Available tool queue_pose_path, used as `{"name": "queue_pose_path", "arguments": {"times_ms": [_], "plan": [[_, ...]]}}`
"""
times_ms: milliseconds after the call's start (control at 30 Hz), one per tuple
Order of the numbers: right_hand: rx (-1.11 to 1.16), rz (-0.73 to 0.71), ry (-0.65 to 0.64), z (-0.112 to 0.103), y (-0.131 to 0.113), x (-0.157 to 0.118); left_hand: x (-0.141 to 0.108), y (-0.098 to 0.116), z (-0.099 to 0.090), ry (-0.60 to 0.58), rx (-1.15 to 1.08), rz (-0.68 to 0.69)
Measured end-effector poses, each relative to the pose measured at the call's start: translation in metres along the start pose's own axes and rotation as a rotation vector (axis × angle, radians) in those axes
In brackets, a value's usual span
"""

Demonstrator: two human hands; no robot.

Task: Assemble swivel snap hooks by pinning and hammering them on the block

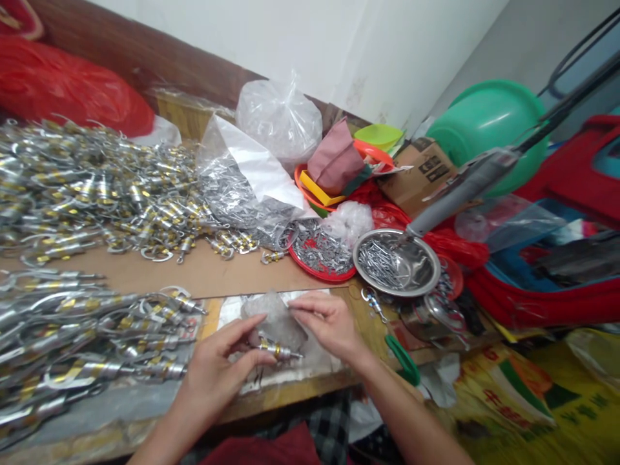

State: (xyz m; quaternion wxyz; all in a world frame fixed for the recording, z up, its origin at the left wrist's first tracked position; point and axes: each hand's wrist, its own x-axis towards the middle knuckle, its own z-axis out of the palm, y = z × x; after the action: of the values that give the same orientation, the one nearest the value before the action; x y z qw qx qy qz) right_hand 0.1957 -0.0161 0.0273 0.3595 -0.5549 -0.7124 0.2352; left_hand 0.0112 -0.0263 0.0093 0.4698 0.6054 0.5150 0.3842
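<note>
Metal fitting (278,349) pinched in left hand (219,357), right hand (330,323) near, its grip unclear

Left hand (227,355) gripping a silver-and-gold metal fitting (278,350) above a desk (285,391), right hand (330,323) in a pinch near a greyish block (277,318), heaps of similar fittings (97,187) at left, steel bowl (422,266) of metal pins (378,263) at right

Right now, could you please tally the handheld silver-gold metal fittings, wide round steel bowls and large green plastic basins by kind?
Silver-gold metal fitting in the left hand: 1
Wide round steel bowl holding pins: 1
Large green plastic basin: 1
Total: 3
</note>
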Motion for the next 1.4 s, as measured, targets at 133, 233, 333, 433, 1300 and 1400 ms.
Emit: {"name": "queue_pose_path", "arguments": {"times_ms": [133,233,333,433,1300,1400], "plan": [[0.273,-0.102,-0.052,0.017,-0.022,-0.022,0.0,0.002,0.0,0.019,-0.044,-0.013],[0.325,-0.112,-0.06,0.023,-0.02,-0.024,0.001,0.0,-0.001,0.028,-0.022,0.025],[0.375,-0.152,-0.065,0.026,-0.017,-0.023,0.001,-0.002,-0.002,-0.025,0.001,0.088],[0.372,-0.168,-0.058,0.025,-0.018,-0.026,0.0,-0.003,-0.004,-0.089,-0.004,0.107],[0.033,-0.398,0.08,0.017,-0.017,-0.04,-0.009,0.014,-0.01,-0.108,-0.01,-0.05],[0.133,-0.217,0.062,0.017,-0.024,-0.038,-0.012,0.01,-0.005,-0.061,-0.19,-0.208]]}}
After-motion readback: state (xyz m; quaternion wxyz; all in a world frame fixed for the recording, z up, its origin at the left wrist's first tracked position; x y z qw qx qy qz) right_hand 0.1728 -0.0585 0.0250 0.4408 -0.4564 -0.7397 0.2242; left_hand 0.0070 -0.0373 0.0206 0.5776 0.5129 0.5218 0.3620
